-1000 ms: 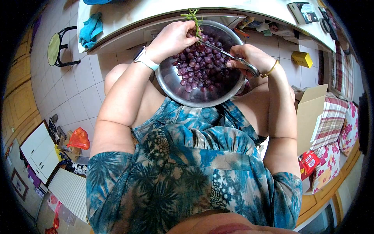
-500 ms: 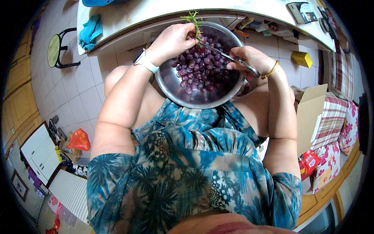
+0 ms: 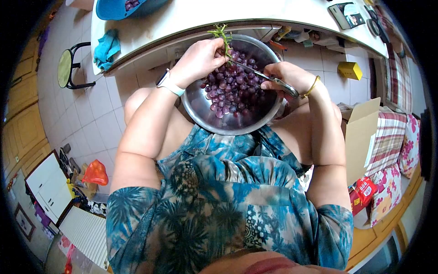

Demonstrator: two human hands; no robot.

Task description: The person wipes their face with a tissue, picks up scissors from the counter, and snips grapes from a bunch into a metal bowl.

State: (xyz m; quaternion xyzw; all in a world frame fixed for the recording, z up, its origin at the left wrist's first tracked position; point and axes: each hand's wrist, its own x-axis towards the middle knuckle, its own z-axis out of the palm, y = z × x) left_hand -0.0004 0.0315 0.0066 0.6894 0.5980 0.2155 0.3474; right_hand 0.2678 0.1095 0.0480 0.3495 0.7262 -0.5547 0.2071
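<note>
A steel bowl rests on my lap, with many loose-looking purple grapes in it. My left hand pinches a green grape stem above the bowl's far side; its bare branches stick up past the fingers. In my right hand is a pair of scissors, held over the bowl's right rim. The blades point left and their tips reach the stem near my left fingertips. Whether the blades are apart is too small to tell.
Beyond the bowl stands a white table with a blue basket of grapes and a teal cloth. A round stool is at the left. At the right are a yellow box and an open cardboard box.
The view has shifted, so the table, bowl and hands sit lower in it and more of the blue basket shows. Both hands keep their holds on the stem and scissors.
</note>
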